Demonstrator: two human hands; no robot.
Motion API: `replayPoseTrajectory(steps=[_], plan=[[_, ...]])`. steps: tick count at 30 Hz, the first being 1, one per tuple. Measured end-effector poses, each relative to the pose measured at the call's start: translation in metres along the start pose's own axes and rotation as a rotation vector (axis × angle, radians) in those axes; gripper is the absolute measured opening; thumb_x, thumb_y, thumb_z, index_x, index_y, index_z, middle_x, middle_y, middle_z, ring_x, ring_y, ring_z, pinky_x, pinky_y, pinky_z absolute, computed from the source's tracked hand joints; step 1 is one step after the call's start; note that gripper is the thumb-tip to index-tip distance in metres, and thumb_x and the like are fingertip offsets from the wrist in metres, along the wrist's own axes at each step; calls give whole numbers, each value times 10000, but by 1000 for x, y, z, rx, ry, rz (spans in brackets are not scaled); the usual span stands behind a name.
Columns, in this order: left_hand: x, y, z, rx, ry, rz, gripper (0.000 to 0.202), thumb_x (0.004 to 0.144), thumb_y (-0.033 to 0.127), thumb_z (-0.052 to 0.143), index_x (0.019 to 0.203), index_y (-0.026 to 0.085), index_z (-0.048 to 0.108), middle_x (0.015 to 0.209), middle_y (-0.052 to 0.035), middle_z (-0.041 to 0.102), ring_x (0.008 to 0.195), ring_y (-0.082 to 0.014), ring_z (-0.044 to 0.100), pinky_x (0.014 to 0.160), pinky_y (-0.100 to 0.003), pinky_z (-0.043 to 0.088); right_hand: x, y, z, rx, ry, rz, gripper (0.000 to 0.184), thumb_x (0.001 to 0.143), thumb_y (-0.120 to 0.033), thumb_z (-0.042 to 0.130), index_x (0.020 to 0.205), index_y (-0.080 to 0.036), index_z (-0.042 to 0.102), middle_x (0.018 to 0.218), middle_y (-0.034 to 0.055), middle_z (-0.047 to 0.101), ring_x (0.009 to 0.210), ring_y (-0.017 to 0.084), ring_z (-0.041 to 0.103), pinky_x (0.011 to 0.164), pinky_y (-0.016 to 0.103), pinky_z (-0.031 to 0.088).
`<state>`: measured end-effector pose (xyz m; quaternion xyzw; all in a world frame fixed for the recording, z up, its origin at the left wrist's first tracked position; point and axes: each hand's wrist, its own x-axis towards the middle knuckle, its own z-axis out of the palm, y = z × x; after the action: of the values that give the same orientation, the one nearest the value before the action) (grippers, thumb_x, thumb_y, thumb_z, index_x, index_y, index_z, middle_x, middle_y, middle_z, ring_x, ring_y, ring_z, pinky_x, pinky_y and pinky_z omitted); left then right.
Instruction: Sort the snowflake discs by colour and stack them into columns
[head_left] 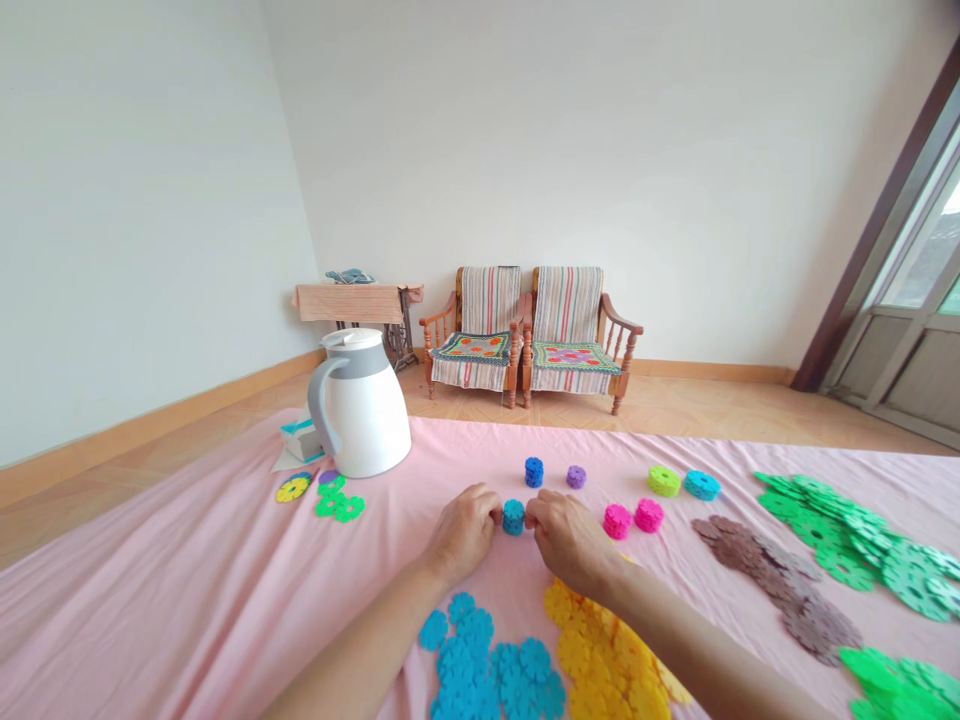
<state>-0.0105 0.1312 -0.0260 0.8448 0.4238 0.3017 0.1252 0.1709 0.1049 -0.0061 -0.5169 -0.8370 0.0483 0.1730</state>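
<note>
A small stack of blue plastic snowflake discs [513, 518] stands upright on the pink cloth, between my two hands. My left hand [466, 530] has its curled fingers at the stack's left side. From the other side, the bent fingers of my right hand [571, 537] press close against the same stack. Beyond it are a dark blue disc stack [533, 472] and a short purple stack [576, 477]. Two pink stacks [617, 521] stand right of my right hand. Loose blue discs [469, 660] and yellow discs [600, 660] lie in heaps below, the yellow partly under my right forearm.
A white and grey jug [367, 415] stands at the left, near green discs [341, 503] and a box [301, 440]. Lime [664, 481] and light blue stacks [702, 485] sit at the right, with brown [780, 585] and green heaps [862, 530] farther over. Two wooden chairs [480, 320] stand behind.
</note>
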Motion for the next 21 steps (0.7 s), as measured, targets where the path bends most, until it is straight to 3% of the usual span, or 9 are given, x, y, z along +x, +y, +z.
replayPoseTrajectory(steps=[8, 16, 19, 21], plan=[[2, -5, 3, -64, 67, -34, 256, 626, -14, 377, 608, 181, 543, 695, -13, 545, 708, -162, 536, 686, -257, 422, -17, 8, -5, 93, 118, 85, 274, 732, -39, 373, 769, -166, 613, 766, 46, 625, 709, 146, 584, 651, 226, 385], [5, -14, 7, -106, 187, -167, 255, 643, -16, 376, 674, 181, 534, 726, -5, 584, 729, -149, 562, 714, -259, 439, -92, 32, -16, 230, 352, 365, 245, 748, -185, 365, 749, -202, 609, 674, 10, 637, 571, 154, 560, 546, 251, 402], [7, -12, 3, -106, 260, -245, 251, 664, 4, 389, 768, 179, 537, 783, -10, 588, 721, -144, 555, 709, -268, 444, -113, 40, -17, 264, 357, 423, 249, 729, -230, 383, 765, -206, 628, 683, 7, 656, 526, 152, 564, 504, 254, 409], [7, -6, -6, -114, 250, -258, 236, 683, 32, 409, 815, 175, 543, 820, -14, 596, 700, -135, 552, 673, -255, 446, -120, 46, -14, 302, 360, 451, 257, 723, -248, 381, 772, -203, 630, 666, 9, 656, 520, 159, 571, 489, 257, 416]])
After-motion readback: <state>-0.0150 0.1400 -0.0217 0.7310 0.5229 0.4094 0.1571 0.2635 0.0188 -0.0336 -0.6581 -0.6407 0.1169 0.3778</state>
